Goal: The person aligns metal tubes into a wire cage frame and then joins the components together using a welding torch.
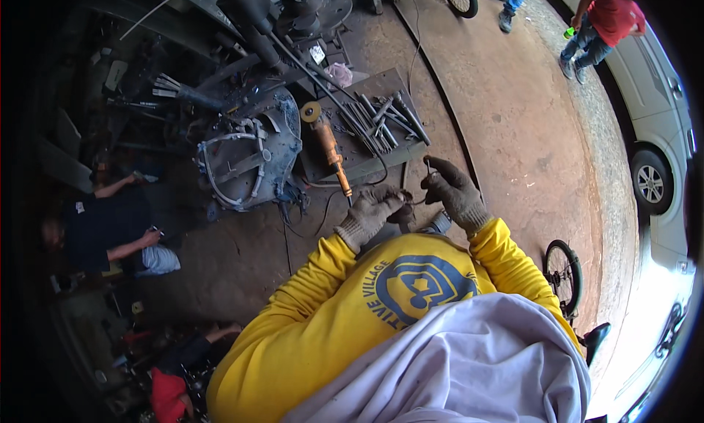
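Both my hands wear grey, dirty work gloves and stick out of yellow sleeves. My left hand (372, 212) is closed into a fist around one end of a thin dark wire (419, 200) and a small dark piece. My right hand (455, 193) pinches the other end of the wire, which rises as a short bent strand above its fingers. The two hands are close together, just above the ground in front of my chest. What the dark piece in the left fist is cannot be made out.
An orange-handled angle grinder (328, 146) and several metal rods (381, 121) lie on a steel plate (400, 156) ahead. A dark machine housing (249, 159) stands left. A person (110, 229) lies on the ground at left, another (605, 20) stands by a white car (660, 130). A bicycle wheel (565, 275) is at my right.
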{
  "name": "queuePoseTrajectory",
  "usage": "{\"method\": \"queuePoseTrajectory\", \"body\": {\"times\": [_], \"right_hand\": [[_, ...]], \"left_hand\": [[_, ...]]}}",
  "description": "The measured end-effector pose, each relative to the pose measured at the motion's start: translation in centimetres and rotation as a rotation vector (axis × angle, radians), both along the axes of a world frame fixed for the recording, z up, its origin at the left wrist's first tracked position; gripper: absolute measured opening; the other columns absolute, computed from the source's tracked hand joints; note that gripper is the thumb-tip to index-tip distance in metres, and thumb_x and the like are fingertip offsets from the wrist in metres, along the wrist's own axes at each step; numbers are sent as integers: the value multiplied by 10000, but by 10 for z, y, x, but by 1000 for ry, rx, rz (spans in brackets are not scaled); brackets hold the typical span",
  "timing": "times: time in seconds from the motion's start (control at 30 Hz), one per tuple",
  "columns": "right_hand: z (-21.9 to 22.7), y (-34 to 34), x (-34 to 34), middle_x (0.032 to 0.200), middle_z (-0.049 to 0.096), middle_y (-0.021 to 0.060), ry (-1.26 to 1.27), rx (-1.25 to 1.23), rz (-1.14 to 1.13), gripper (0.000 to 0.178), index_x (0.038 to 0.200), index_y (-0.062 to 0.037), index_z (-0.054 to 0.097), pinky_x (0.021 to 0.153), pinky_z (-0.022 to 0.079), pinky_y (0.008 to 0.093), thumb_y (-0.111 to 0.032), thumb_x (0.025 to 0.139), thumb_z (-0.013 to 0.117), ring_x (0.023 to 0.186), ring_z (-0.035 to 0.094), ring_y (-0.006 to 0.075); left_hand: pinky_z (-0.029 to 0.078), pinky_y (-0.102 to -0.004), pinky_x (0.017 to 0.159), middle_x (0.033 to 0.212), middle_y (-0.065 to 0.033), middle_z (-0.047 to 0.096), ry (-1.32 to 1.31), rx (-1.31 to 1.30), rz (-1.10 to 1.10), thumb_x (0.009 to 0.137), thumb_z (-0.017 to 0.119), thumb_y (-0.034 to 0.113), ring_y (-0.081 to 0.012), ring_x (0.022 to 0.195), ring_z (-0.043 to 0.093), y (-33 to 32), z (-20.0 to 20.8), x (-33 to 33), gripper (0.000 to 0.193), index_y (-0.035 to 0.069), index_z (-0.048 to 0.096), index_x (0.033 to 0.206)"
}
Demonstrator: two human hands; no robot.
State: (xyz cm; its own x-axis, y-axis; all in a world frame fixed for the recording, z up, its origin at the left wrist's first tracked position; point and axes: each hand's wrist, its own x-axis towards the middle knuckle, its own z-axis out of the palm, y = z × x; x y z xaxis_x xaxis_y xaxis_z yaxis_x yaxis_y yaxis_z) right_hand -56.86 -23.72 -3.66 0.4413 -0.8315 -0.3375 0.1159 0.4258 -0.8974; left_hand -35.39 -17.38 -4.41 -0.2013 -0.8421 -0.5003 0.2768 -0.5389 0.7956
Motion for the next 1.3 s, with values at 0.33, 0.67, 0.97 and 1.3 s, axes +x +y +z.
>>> {"method": "queuePoseTrajectory", "body": {"times": [0.33,0.67,0.97,1.3], "right_hand": [[14,-98,-12,956,668,52,2,9,197,372,1308,-14,530,693,532,263,-159,971,586,763,621,109],[8,-209,-2,892,661,39,87,44,238,360,1272,-4,562,688,516,252,-193,967,592,739,601,95],[17,-294,64,939,684,74,148,-62,766,356,1260,2,579,738,532,291,-170,949,583,805,637,125],[-33,-422,133,1087,679,190,56,-454,1139,414,1294,-100,583,874,509,378,-204,893,586,960,671,288]], "left_hand": [[586,-293,750,944,-72,709,-82,-203,203,955,595,106,-149,832,694,-74,4,-47,158,32,661,1079],[520,-272,840,1002,-41,674,-171,-418,295,945,625,218,-128,912,619,-153,-24,-21,242,34,639,1102],[518,-309,703,851,-113,675,-645,-207,274,934,601,163,-180,791,663,-179,7,-3,160,23,659,984],[512,-297,844,1081,-87,690,-636,-4,442,945,570,109,-142,987,639,-279,27,10,199,22,650,1105]]}}
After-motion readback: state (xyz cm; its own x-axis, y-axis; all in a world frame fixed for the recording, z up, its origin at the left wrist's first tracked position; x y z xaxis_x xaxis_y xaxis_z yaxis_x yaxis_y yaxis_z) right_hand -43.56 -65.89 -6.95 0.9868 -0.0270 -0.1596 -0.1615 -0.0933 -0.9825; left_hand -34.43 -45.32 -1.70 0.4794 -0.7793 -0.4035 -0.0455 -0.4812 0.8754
